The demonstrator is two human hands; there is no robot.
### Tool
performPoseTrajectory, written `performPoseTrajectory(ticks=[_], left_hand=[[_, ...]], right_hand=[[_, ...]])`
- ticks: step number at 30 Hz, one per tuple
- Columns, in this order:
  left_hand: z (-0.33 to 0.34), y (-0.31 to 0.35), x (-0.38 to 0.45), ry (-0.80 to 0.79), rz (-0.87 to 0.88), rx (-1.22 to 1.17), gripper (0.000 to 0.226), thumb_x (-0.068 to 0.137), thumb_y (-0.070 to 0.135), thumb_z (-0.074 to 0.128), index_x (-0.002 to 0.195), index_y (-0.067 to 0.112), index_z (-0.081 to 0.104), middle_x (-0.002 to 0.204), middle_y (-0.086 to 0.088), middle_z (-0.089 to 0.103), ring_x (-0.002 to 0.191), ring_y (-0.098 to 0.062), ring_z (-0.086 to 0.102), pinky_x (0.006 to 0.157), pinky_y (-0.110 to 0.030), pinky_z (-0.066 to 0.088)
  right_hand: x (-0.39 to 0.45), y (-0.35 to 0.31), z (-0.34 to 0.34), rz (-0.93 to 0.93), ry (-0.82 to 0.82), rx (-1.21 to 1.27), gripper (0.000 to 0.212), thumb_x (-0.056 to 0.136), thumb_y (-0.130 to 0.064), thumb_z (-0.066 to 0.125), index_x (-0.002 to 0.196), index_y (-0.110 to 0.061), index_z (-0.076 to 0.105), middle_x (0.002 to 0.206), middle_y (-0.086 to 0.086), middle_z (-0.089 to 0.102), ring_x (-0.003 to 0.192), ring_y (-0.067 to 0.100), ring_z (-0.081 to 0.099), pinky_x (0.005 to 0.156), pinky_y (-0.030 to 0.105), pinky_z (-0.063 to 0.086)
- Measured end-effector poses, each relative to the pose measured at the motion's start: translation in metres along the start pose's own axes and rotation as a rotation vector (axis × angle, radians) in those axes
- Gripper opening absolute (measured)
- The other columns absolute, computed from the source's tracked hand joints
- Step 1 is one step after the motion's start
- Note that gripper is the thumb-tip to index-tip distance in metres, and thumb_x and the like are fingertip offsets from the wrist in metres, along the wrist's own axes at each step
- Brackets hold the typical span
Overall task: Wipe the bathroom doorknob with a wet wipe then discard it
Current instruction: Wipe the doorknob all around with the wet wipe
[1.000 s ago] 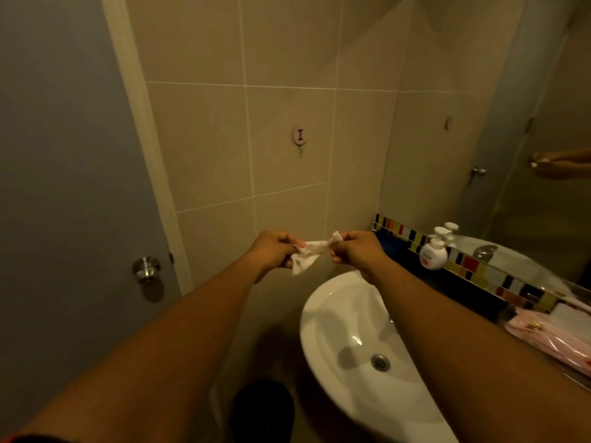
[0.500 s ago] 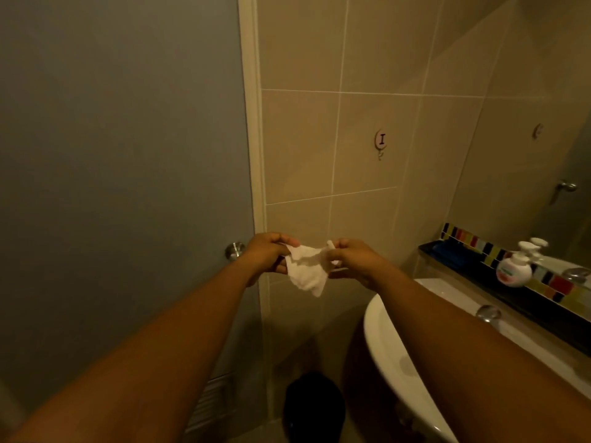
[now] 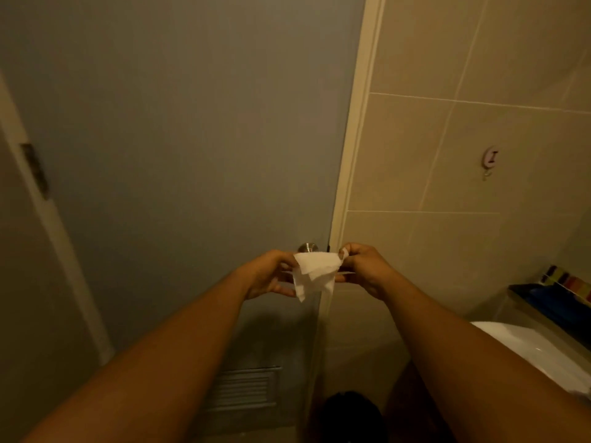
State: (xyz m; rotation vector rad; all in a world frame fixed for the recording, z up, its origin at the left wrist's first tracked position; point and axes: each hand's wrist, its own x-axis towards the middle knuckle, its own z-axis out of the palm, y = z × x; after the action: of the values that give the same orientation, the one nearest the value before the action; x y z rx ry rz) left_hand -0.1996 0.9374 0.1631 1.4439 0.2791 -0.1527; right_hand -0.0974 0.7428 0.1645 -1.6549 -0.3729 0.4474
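Observation:
A white wet wipe (image 3: 315, 272) hangs spread between both my hands at mid-frame. My left hand (image 3: 270, 276) pinches its left edge and my right hand (image 3: 364, 270) pinches its right corner. Just behind and above the wipe, the round metal doorknob (image 3: 307, 247) shows on the grey door (image 3: 179, 148), its lower part hidden by the wipe. The wipe does not visibly touch the knob.
The pale door frame (image 3: 355, 148) runs down right of the knob, with beige tiled wall (image 3: 447, 155) and a small wall hook (image 3: 490, 158) beyond. A white sink (image 3: 531, 350) is at the lower right. A dark bin (image 3: 350, 414) stands on the floor below. A vent (image 3: 243, 388) sits low in the door.
My view has swung left toward the door. Both hands have moved with the wipe up in front of the doorknob, and the wipe is spread wider between them.

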Motion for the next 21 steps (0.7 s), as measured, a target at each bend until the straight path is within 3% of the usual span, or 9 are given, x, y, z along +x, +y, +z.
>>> performPoseTrajectory(ticks=[3, 7, 10, 14, 16, 21], left_hand=[[-0.023, -0.002, 0.003, 0.044, -0.037, -0.198, 0.038, 0.077, 0.020, 0.040, 0.100, 0.008, 0.068, 0.107, -0.016, 0.064, 0.097, -0.034, 0.061, 0.077, -0.050, 0.054], [-0.043, 0.002, 0.018, 0.041, -0.137, -0.168, 0.050, 0.090, 0.044, 0.038, 0.123, 0.012, 0.059, 0.119, -0.023, 0.061, 0.098, -0.036, 0.063, 0.081, -0.050, 0.052], [-0.041, 0.003, 0.033, -0.032, -0.184, -0.151, 0.063, 0.090, 0.061, 0.043, 0.129, 0.012, 0.053, 0.110, -0.025, 0.065, 0.094, -0.037, 0.069, 0.074, -0.045, 0.060], [-0.029, 0.000, 0.056, 0.027, -0.100, -0.121, 0.043, 0.093, 0.034, 0.055, 0.130, 0.012, 0.053, 0.101, -0.012, 0.067, 0.079, -0.020, 0.070, 0.066, -0.031, 0.060], [-0.025, 0.000, 0.068, 0.087, -0.023, -0.100, 0.044, 0.092, 0.021, 0.060, 0.134, 0.015, 0.050, 0.102, -0.008, 0.068, 0.081, -0.018, 0.067, 0.064, -0.028, 0.055], [-0.030, 0.006, 0.087, 0.221, 0.044, -0.145, 0.069, 0.083, -0.009, 0.061, 0.132, 0.037, 0.046, 0.116, -0.009, 0.057, 0.103, -0.034, 0.062, 0.083, -0.045, 0.057]], right_hand=[[0.020, -0.005, 0.009, -0.033, -0.082, -0.011, 0.042, 0.085, 0.010, 0.049, 0.057, -0.020, 0.060, 0.087, 0.009, 0.066, 0.086, 0.028, 0.064, 0.061, 0.032, 0.055], [0.049, -0.018, 0.016, -0.058, -0.215, -0.095, 0.045, 0.079, 0.016, 0.048, 0.053, -0.021, 0.058, 0.079, 0.004, 0.060, 0.079, 0.023, 0.056, 0.064, 0.029, 0.049], [0.069, -0.027, 0.015, -0.061, -0.280, -0.106, 0.047, 0.077, 0.019, 0.045, 0.054, -0.020, 0.058, 0.069, 0.000, 0.058, 0.070, 0.020, 0.051, 0.054, 0.022, 0.046], [0.096, -0.033, 0.007, -0.028, -0.372, -0.094, 0.043, 0.081, 0.015, 0.050, 0.058, -0.018, 0.063, 0.069, 0.004, 0.058, 0.060, 0.018, 0.048, 0.051, 0.024, 0.041], [0.108, -0.033, 0.000, -0.007, -0.403, -0.089, 0.039, 0.081, 0.013, 0.052, 0.062, -0.017, 0.066, 0.072, 0.007, 0.059, 0.061, 0.019, 0.054, 0.050, 0.026, 0.048], [0.132, -0.023, -0.021, 0.129, -0.461, -0.070, 0.033, 0.081, 0.014, 0.046, 0.076, -0.004, 0.074, 0.100, 0.018, 0.067, 0.080, 0.030, 0.071, 0.060, 0.032, 0.060]])
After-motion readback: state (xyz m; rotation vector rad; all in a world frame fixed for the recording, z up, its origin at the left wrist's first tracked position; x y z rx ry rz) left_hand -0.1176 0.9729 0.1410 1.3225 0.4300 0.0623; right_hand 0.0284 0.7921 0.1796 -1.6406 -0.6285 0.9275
